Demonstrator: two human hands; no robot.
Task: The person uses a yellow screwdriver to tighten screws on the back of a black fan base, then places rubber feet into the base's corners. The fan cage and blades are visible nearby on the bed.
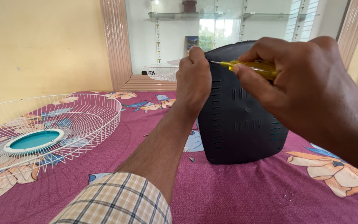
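A dark grey plastic fan housing (241,124) with vent slots stands upright on the cloth. My left hand (193,81) grips its upper left edge and steadies it. My right hand (299,83) holds a screwdriver (253,67) with a clear yellow handle. Its thin metal shaft points left, and the tip meets the housing's top edge right beside my left fingers. The back of the housing is hidden.
A white wire fan guard (42,137) with a teal centre disc lies at the left on the magenta flowered cloth (237,195). Another white wire guard (162,71) sits far back. Small bits lie on the cloth near the housing's base. Glass shelves line the far wall.
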